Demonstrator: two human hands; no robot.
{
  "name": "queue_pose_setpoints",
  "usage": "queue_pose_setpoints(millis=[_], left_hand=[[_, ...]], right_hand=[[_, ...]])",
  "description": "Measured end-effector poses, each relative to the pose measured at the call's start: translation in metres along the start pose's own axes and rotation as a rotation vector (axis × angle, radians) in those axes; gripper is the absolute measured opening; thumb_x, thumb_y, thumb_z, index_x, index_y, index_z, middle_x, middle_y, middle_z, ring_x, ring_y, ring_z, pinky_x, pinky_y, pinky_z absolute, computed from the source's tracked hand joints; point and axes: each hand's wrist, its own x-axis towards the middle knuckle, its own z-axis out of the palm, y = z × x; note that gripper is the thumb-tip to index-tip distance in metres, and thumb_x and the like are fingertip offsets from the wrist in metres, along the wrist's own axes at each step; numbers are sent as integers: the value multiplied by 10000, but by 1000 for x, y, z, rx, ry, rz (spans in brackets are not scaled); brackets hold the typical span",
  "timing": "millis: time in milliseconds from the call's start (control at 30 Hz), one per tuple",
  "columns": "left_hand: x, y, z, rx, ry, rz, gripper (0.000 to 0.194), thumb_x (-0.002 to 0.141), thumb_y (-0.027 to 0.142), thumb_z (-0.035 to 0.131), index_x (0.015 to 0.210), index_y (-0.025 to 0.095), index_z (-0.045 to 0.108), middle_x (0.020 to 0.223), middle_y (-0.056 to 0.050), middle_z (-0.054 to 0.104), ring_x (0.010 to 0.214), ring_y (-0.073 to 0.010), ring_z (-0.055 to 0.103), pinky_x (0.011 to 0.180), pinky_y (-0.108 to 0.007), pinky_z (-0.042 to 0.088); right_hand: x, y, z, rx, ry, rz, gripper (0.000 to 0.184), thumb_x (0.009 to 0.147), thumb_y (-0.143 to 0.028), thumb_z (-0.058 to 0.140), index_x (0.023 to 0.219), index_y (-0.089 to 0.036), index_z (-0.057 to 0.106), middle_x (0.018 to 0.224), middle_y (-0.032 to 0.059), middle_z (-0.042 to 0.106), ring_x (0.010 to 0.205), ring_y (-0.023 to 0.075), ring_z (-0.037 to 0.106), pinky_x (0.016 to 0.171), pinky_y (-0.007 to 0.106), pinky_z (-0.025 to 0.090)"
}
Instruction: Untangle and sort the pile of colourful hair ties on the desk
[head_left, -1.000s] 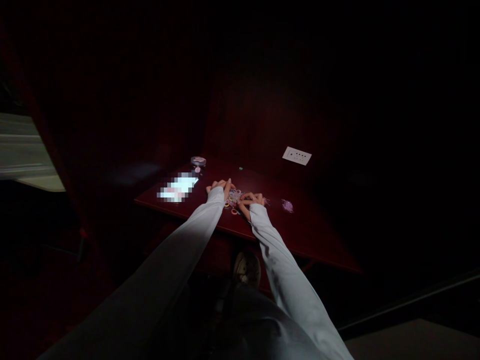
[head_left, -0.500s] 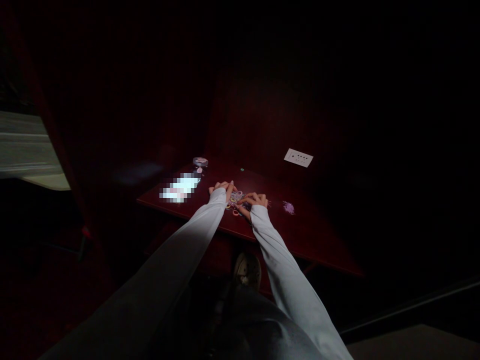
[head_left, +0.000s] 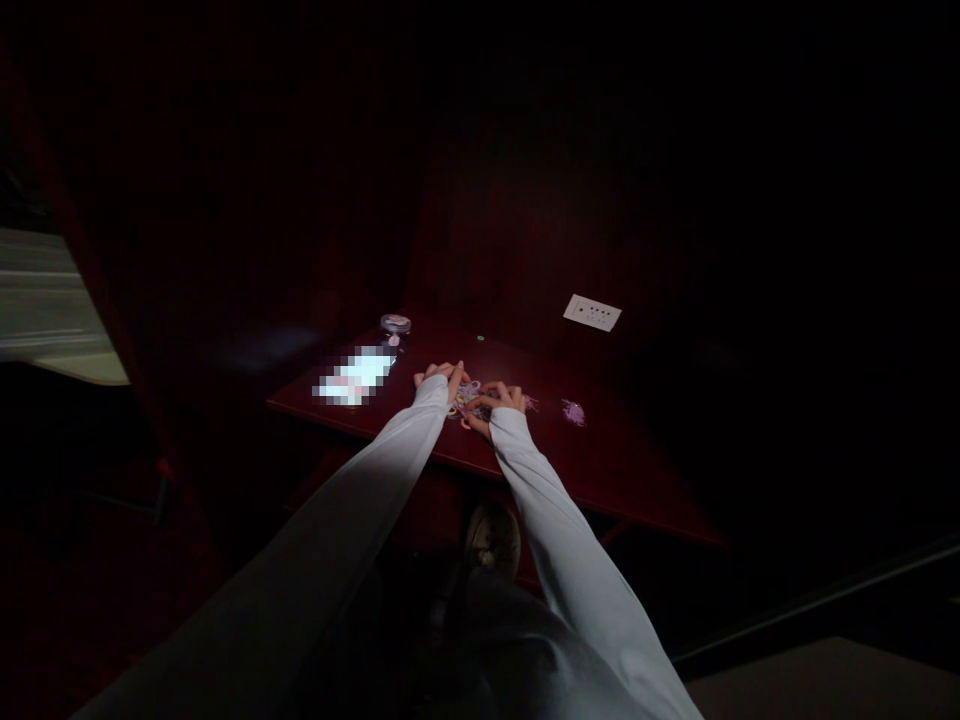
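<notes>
A heap of small coloured elastic bands [head_left: 466, 393] lies on a dark red table [head_left: 637, 470], lit in an otherwise dark room. My left hand [head_left: 441, 376] rests at the heap's left edge with fingers stretched out over the bands. My right hand [head_left: 498, 398] sits at the heap's right side, fingers curled into the bands; what they hold is too small to make out. Both arms wear long white sleeves.
A small purple clump of bands [head_left: 574, 411] lies apart to the right. A lit, blurred screen [head_left: 355, 376] and a small round lidded jar [head_left: 395, 326] are at the left. A white socket plate [head_left: 592, 312] sits on the back panel. A shoe [head_left: 491, 535] shows below the table.
My right hand has shifted slightly left, closer to my left hand over the heap. The left hand has hardly moved.
</notes>
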Motion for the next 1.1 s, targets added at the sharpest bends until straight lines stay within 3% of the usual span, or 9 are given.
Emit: queue_pose_setpoints(millis=[333,467,633,800,1000,1100], left_hand=[[2,0,0,8,-27,-5,484,1094,352,386,821,240,770,1130,-62,790,1190,-274,611,1080,-465,349],[1,1,-1,-12,-33,7,474,1090,347,398,808,242,765,1119,-69,797,1199,-289,614,1076,-478,360],[-2,0,-2,-27,-26,41,454,1078,328,407,837,264,787,1125,-60,775,1177,-286,612,1066,-490,353],[-4,-1,2,17,-27,113,260,1020,361,581,886,283,790,1250,3,713,1194,-242,578,1039,-427,361],[-3,-2,6,61,-66,99,292,1044,359,559,869,273,776,1224,3,742,1179,-247,564,1018,-413,348],[-3,-2,5,66,-102,122,277,1026,388,595,861,275,786,1216,2,755,1179,-249,560,1015,-414,342]], right_hand=[[3,7,12,36,27,24,103,858,-399,832,838,-298,828,1252,52,679,1152,285,470,993,427,380],[5,13,16,71,82,64,155,896,-417,782,833,-280,819,1220,54,695,1163,300,471,1031,459,356],[9,23,21,128,210,225,190,891,-428,753,827,-259,811,1155,63,705,1158,304,488,1050,465,377],[11,32,25,243,319,236,306,914,-533,679,795,-273,788,1089,50,712,1119,280,500,1031,457,433],[11,33,25,235,278,286,332,951,-522,636,821,-251,778,1110,75,695,1165,283,510,1042,452,443],[13,33,25,293,326,273,322,932,-521,669,802,-246,773,1084,92,705,1148,289,522,1023,439,456]])
